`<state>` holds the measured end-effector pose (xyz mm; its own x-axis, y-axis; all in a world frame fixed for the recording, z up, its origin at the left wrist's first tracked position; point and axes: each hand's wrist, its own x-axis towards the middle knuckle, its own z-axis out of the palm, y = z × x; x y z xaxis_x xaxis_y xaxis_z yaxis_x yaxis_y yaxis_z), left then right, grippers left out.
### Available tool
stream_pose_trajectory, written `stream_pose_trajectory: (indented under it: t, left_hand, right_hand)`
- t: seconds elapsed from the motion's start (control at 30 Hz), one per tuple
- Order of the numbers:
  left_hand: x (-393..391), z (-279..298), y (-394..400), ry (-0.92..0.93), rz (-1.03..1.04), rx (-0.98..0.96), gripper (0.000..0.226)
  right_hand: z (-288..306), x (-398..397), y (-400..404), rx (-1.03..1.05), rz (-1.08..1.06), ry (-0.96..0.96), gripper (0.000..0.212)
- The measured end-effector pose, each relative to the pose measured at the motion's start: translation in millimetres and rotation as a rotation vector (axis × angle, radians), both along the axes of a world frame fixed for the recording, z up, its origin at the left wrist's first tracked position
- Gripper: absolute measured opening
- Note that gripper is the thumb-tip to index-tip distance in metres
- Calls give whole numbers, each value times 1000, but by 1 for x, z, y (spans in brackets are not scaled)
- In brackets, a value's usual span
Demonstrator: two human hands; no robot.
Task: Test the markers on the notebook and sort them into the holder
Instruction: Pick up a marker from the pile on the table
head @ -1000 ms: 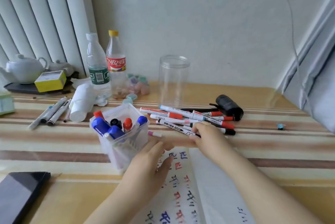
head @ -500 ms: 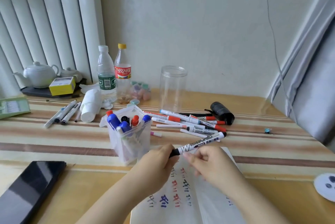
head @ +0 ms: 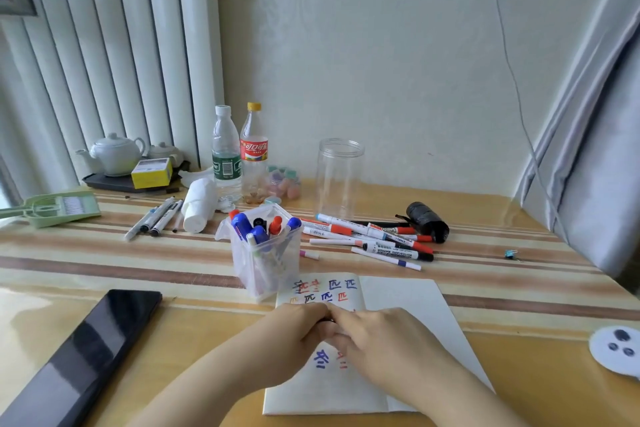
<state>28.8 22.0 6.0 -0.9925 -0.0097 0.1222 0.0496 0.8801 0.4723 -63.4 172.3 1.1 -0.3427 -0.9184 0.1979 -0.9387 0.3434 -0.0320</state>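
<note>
Hands now meet over the notebook (head: 398,298): half a second ago we held a black-capped marker up between them, near the loose markers (head: 374,239); we have since drawn it down over the written page. Our left hand (head: 291,340) and right hand (head: 384,347) are curled together, fingertips touching, and hide the marker almost entirely. We judge uncapping is under way. The holder (head: 266,253) stands just beyond the notebook.

Holder (head: 266,267) stood just behind notebook (head: 408,309); loose markers (head: 377,241) and clear jar (head: 340,177) blocked right-rear; phone (head: 83,350) left; bare table (head: 519,288) right.
</note>
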Motion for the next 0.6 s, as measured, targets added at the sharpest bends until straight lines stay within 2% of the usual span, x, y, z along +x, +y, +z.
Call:
stream_pose_trajectory:
  t: [0.07,0.2,0.3,0.37,0.53,0.6]
  left_hand:
    - [2,-1,-1,-15,15,37,17]
    - [2,-5,-3,0,100,-6,24]
    - [1,-4,-15,21,240,-32,26]
    - [1,-3,-25,31,296,-8,22]
    - [-3,-4,-32,63,311,24,11]
    - [-7,-5,-32,73,306,44,8]
  right_hand:
    - [6,2,1,35,-39,-68,48]
    - [12,4,1,96,-121,-139,51]
    - [19,-6,6,52,-243,-371,56]
    - [23,-17,9,-48,-307,-571,47]
    - [28,-30,-2,-472,-236,-906,29]
    - [28,-33,-9,-653,-254,-1249,23]
